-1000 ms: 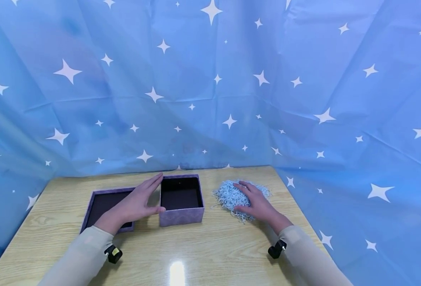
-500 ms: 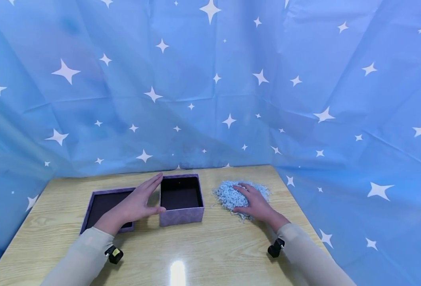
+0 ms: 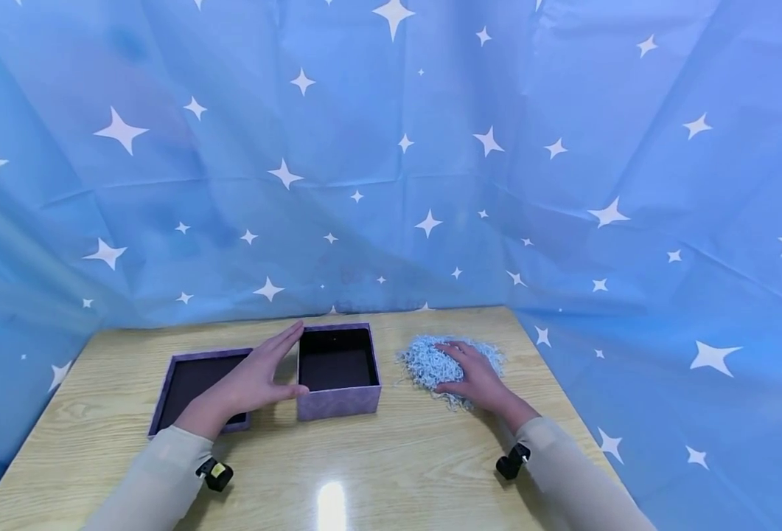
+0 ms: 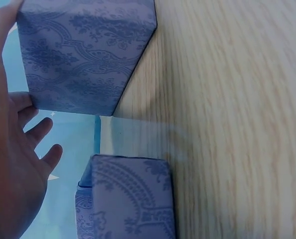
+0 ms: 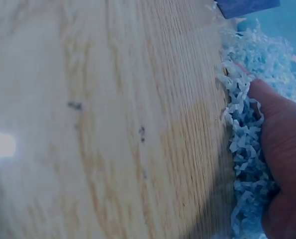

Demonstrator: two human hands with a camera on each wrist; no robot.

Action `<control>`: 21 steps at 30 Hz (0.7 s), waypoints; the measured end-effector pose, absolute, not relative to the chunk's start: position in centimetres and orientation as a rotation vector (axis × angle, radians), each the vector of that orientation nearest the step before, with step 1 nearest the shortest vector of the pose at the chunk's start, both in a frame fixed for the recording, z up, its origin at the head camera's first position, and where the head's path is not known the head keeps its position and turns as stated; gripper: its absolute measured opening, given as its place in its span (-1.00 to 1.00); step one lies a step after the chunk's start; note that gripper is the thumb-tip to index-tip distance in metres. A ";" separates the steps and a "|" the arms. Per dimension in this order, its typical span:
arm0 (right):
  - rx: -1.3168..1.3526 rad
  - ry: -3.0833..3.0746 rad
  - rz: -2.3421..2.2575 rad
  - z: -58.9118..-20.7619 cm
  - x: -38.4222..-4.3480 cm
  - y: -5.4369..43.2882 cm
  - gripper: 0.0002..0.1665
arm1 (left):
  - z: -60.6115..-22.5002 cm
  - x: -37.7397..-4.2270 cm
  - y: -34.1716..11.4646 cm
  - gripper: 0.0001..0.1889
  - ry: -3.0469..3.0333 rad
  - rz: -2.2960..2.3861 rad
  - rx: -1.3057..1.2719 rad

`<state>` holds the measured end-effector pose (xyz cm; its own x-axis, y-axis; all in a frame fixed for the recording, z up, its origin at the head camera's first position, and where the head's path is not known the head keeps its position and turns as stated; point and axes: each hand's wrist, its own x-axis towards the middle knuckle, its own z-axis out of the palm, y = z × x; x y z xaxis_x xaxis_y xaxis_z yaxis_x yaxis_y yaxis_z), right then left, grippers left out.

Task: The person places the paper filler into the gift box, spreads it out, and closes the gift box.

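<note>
A purple patterned box [image 3: 337,403] with a black interior stands topless on the table. My left hand [image 3: 254,377] holds it at its left side, thumb at the front corner and index finger at the back one. In the left wrist view the other fingers [image 4: 40,132] stretch past the box wall [image 4: 83,57]. To the right lies a loose pile of pale blue shredded paper [image 3: 424,363]. My right hand [image 3: 478,377] rests on it with spread, slightly bent fingers. In the right wrist view the thumb [image 5: 267,97] is sunk among the shreds [image 5: 249,169].
The box's lid [image 3: 194,383], dark inside and purple-rimmed, lies inside up at the left, partly under my left forearm. A blue curtain [image 3: 391,184] with white stars hangs behind the wooden table [image 3: 391,457]. A few stray shreds lie beside the pile.
My right hand has settled slightly lower into the shredded paper. The left hand and the box have stayed in place; the head view has shifted a little.
</note>
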<state>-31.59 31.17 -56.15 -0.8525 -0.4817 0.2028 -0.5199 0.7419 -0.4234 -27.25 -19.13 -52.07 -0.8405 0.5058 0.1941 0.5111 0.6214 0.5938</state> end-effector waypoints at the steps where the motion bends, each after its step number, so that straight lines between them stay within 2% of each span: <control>1: 0.821 -2.858 0.742 -56.1 -31.6 31.1 0.09 | -52.0 -27.2 -19.1 0.18 -2.823 -1.047 -0.879; 12: 0.737 -2.873 0.957 -55.8 -31.8 31.3 -0.05 | -52.0 -27.3 -19.2 0.17 -2.838 -1.058 -0.870; 21: 0.717 -2.786 1.068 -54.7 -31.8 31.4 -0.07 | -51.8 -27.2 -19.2 0.18 -2.851 -1.061 -0.865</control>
